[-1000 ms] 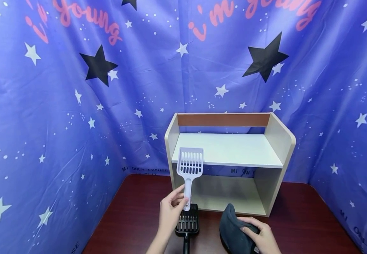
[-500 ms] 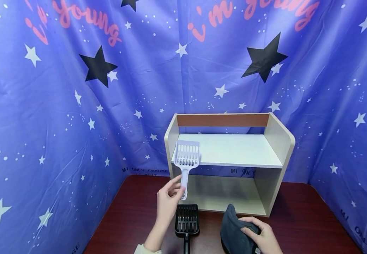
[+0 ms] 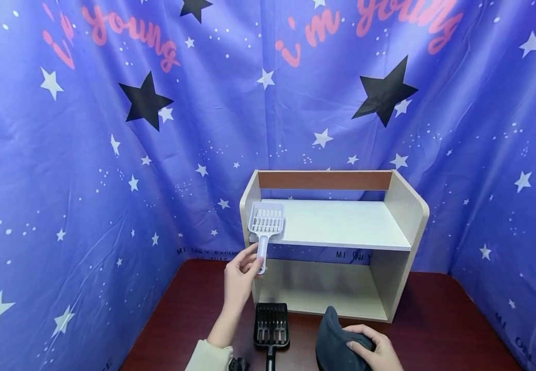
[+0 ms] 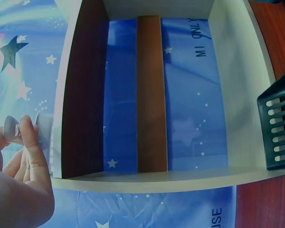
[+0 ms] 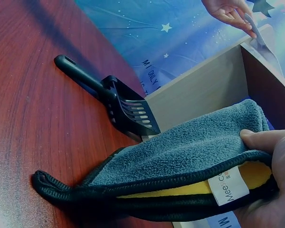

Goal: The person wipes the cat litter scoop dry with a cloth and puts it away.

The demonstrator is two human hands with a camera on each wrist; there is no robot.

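My left hand [image 3: 240, 275] pinches the handle of a pale lilac slotted litter scoop [image 3: 266, 218]. Its slotted head overlaps the left end of the shelf unit's white upper board in the head view. In the left wrist view the scoop's handle end shows between thumb and fingers. My right hand [image 3: 375, 348] grips a folded dark grey cloth [image 5: 190, 142] with black stitched edging, a yellow inner side and a white label. Between the hands, a black slotted litter scoop [image 3: 271, 327] lies on the table, handle toward me.
A two-level wooden shelf unit [image 3: 407, 226] stands at the back of the dark red table [image 3: 439, 309], with a brown rail across its top back. Blue star-printed curtains [image 3: 87, 206] enclose the table at the back and both sides.
My left hand has moved up, forward and slightly left with the lilac scoop, bringing it over the upper shelf board in the head view. The right hand keeps its grip on the cloth.
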